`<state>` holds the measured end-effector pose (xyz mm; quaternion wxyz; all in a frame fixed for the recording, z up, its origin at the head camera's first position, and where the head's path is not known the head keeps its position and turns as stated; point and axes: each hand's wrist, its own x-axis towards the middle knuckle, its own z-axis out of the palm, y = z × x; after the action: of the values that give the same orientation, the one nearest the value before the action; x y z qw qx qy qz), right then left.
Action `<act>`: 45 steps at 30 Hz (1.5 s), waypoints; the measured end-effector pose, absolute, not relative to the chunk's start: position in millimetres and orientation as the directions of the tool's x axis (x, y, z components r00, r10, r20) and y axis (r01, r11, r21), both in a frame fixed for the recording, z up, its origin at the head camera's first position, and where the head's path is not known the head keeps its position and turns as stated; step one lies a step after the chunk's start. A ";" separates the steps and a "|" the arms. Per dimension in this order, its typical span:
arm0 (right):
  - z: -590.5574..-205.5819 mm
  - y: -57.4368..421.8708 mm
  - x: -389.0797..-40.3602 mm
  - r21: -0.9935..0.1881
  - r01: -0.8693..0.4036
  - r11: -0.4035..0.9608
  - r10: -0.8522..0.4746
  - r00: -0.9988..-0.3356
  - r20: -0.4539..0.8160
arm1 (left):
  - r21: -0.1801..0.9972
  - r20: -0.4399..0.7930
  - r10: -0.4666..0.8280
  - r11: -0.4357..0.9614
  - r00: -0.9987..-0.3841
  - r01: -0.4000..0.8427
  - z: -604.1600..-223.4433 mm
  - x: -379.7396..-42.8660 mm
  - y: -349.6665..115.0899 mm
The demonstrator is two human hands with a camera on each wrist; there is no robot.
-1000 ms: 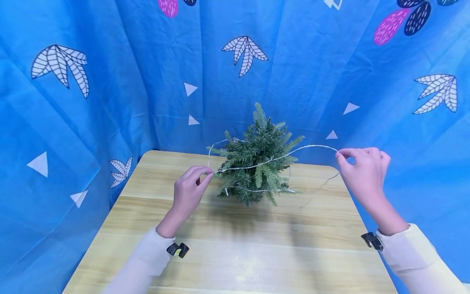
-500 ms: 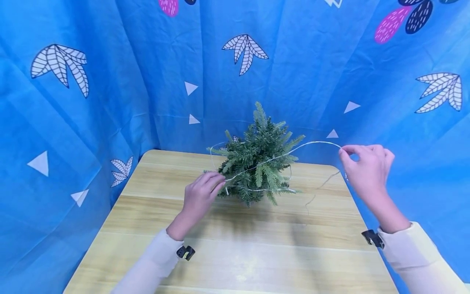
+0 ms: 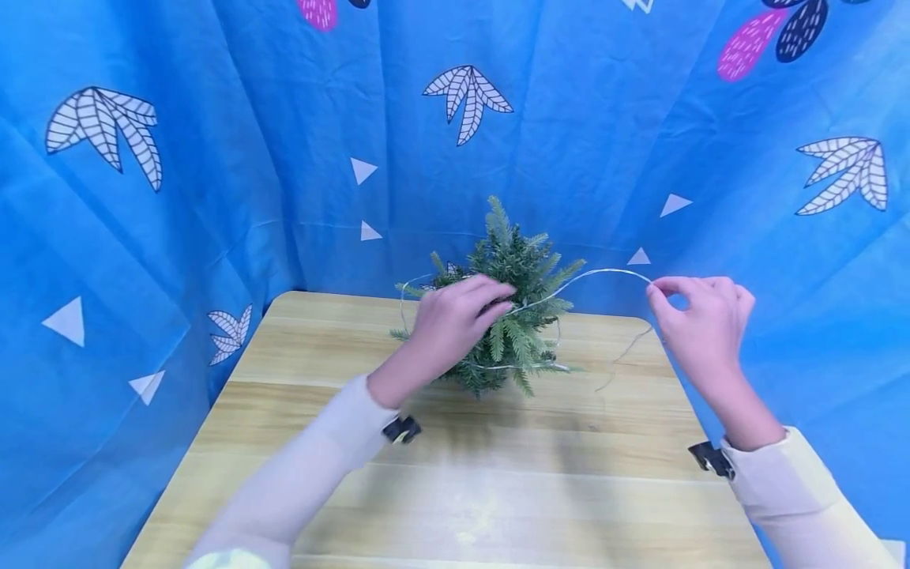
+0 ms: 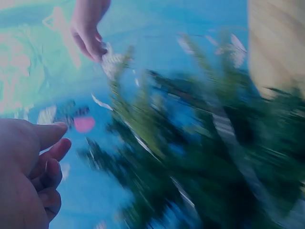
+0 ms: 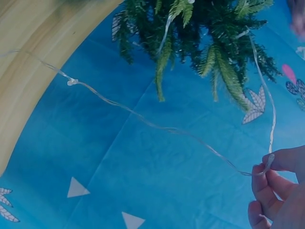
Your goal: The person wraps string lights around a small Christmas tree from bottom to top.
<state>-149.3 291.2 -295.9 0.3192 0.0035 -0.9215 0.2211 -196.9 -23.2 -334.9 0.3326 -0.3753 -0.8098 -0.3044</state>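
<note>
A small artificial fir tree (image 3: 508, 249) stands on the table, with a thin clear wire of string lights (image 3: 604, 271) wound round it. My right hand (image 3: 704, 320), off to the tree's right, pinches the wire between thumb and fingertips. From that pinch one length runs to the branches, and a loose tail (image 5: 128, 109) with small bulbs hangs toward the table. In front of the branches is my left hand (image 3: 455, 320), covering part of the tree. Its fingers (image 4: 55, 133) are loosely bent with nothing between them in the left wrist view, which is blurred.
A light wooden table (image 3: 540, 506) extends toward me from the tree. Blue patterned cloth (image 3: 320, 126) hangs behind and on both sides, close to the table's edges. Each sleeve cuff carries a small black device (image 3: 402, 429).
My left hand first slid along the wire at the tree's left, then let go and moved up and right across the tree's front. My right hand has kept its pinch almost in place.
</note>
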 end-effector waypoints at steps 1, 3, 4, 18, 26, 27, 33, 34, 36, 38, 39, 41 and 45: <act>-296.0 289.7 -148.9 -0.410 -0.153 0.899 0.135 -0.794 0.592 | 0.236 0.755 0.427 0.531 -0.498 0.814 -324.3 -200.6 -12.7; -296.0 286.6 -148.2 -0.419 -0.166 0.893 0.135 -0.790 0.599 | 0.234 0.725 0.464 0.529 -0.509 0.816 -305.0 -208.0 6.8; -295.7 285.4 -148.1 -0.419 -0.173 0.892 0.132 -0.785 0.605 | 0.238 0.705 0.481 0.531 -0.521 0.813 -296.4 -211.7 16.0; -292.0 282.6 -142.4 -0.403 -0.222 0.888 0.106 -0.754 0.648 | 0.259 0.214 0.729 0.600 -0.650 0.757 -250.0 -241.6 103.8; -290.6 281.9 -136.0 -0.416 -0.232 0.879 0.107 -0.756 0.646 | 0.274 0.129 0.766 0.582 -0.629 0.765 -246.2 -245.5 124.9; -290.4 282.3 -135.0 -0.422 -0.232 0.876 0.112 -0.755 0.647 | 0.294 0.110 0.770 0.579 -0.629 0.760 -245.1 -245.4 127.1; -285.9 287.4 -129.5 -0.467 -0.254 0.847 0.162 -0.714 0.681 | 0.438 0.061 0.788 0.531 -0.613 0.726 -234.4 -242.7 134.6; -284.9 288.2 -128.7 -0.478 -0.254 0.841 0.173 -0.710 0.682 | 0.457 0.062 0.786 0.525 -0.615 0.718 -232.6 -242.9 135.7; -283.9 289.7 -126.6 -0.509 -0.238 0.827 0.202 -0.721 0.663 | 0.492 0.069 0.782 0.513 -0.619 0.703 -230.1 -243.9 138.1; -283.6 291.0 -124.5 -0.546 -0.216 0.809 0.225 -0.745 0.628 | 0.526 0.074 0.775 0.504 -0.628 0.684 -229.2 -245.9 140.3; -283.9 291.8 -123.7 -0.569 -0.199 0.798 0.238 -0.763 0.601 | 0.545 0.078 0.769 0.500 -0.634 0.673 -229.2 -247.1 141.1; -285.8 293.4 -122.6 -0.626 -0.154 0.765 0.267 -0.808 0.525 | 0.582 0.088 0.757 0.488 -0.647 0.650 -230.2 -250.1 142.5; -290.2 298.3 -123.2 -0.714 -0.050 0.698 0.292 -0.891 0.347 | 0.644 0.110 0.722 0.472 -0.684 0.602 -231.9 -257.9 143.7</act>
<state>-123.2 298.3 -290.2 0.2229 -0.0677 -0.8940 0.3827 -257.9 143.7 -231.9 -0.0888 -0.3877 -0.8534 -0.3369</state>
